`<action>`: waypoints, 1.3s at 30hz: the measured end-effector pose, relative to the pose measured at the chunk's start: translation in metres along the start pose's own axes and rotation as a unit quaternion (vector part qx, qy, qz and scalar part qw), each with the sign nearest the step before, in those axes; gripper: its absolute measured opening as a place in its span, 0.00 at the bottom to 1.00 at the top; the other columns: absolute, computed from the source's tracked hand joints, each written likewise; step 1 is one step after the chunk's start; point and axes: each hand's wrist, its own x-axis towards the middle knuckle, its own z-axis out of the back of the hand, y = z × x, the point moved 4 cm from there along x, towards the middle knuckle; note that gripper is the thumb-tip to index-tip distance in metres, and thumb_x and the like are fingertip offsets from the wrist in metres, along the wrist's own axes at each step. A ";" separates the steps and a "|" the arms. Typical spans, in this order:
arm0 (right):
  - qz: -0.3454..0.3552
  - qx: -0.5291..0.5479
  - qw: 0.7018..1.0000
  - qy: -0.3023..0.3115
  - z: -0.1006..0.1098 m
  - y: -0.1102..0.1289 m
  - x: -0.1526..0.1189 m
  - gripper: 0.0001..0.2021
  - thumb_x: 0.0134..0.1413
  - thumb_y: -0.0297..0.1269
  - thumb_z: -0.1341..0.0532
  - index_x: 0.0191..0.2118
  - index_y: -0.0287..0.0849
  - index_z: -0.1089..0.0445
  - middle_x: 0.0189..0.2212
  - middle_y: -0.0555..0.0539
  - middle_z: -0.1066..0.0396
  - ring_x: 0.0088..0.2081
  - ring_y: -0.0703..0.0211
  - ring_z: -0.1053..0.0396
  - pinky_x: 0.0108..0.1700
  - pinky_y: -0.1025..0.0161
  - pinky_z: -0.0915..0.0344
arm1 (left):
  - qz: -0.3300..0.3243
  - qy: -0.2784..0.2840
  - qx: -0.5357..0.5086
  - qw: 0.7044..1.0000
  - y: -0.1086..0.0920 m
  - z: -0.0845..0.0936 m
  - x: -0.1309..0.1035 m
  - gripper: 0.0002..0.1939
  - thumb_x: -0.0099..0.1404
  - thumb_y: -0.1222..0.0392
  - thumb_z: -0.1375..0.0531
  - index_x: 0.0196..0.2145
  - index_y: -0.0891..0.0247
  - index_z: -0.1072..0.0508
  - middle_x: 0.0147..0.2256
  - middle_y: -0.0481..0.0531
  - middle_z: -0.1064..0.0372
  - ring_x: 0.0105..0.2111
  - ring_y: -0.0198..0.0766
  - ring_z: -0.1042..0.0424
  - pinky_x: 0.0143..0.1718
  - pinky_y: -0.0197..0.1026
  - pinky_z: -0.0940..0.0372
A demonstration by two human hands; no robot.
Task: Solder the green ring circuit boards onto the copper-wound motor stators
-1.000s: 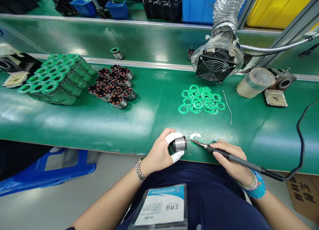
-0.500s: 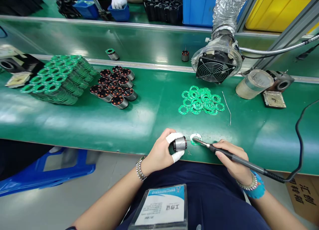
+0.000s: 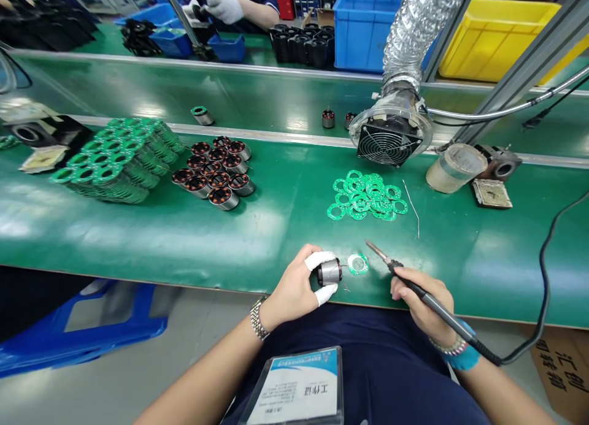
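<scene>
Near the bench's front edge my left hand (image 3: 301, 284), with white covers on thumb and finger, grips a motor stator (image 3: 329, 272) lying on its side. A thin wire sticks out of the stator toward a green ring-shaped circuit board (image 3: 358, 264) just right of it. My right hand (image 3: 426, 299) is closed round the handle of a soldering iron (image 3: 416, 290). The iron's tip points up and left, apart from the board. Beyond the hands lies a loose heap of green ring boards (image 3: 367, 197), and a bent length of solder wire (image 3: 413, 210) rests beside it.
Stators (image 3: 216, 173) stand grouped at left, beside stacked ring boards (image 3: 122, 158). A fume extractor fan (image 3: 386, 144) hangs at the back. Right of it are a round container (image 3: 455, 167) and an iron stand (image 3: 499, 164). The iron's cable (image 3: 545, 278) loops at right. Across the bench a co-worker's gloved hand (image 3: 224, 8) shows.
My right hand has drawn the iron's tip off the ring board, up and to the right. The board now shows more green. My left hand still holds the stator; the camera view has tilted up.
</scene>
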 end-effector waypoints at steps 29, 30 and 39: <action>-0.105 0.229 0.966 0.052 -0.036 0.018 0.042 0.19 0.49 0.35 0.37 0.47 0.49 0.42 0.50 0.42 0.35 0.45 0.56 0.31 0.47 0.54 0.31 | 0.004 -0.034 0.058 0.998 -0.005 -0.015 0.009 0.29 0.51 0.56 0.34 0.49 0.62 0.37 0.45 0.58 0.31 0.46 0.47 0.33 0.55 0.60 0.47; -0.102 0.242 0.963 0.055 -0.037 0.017 0.044 0.18 0.51 0.36 0.38 0.47 0.50 0.43 0.50 0.42 0.36 0.45 0.56 0.30 0.47 0.54 0.31 | 0.011 -0.038 0.061 0.997 -0.004 -0.015 0.009 0.29 0.51 0.55 0.34 0.49 0.63 0.37 0.44 0.58 0.31 0.46 0.47 0.32 0.55 0.60 0.47; -0.038 -0.059 0.991 0.116 -0.037 0.028 0.055 0.19 0.52 0.36 0.39 0.50 0.45 0.40 0.39 0.45 0.31 0.37 0.58 0.30 0.42 0.61 0.31 | 0.024 -0.034 0.062 0.997 -0.004 -0.015 0.008 0.25 0.53 0.55 0.36 0.47 0.62 0.36 0.42 0.55 0.31 0.45 0.46 0.32 0.56 0.58 0.47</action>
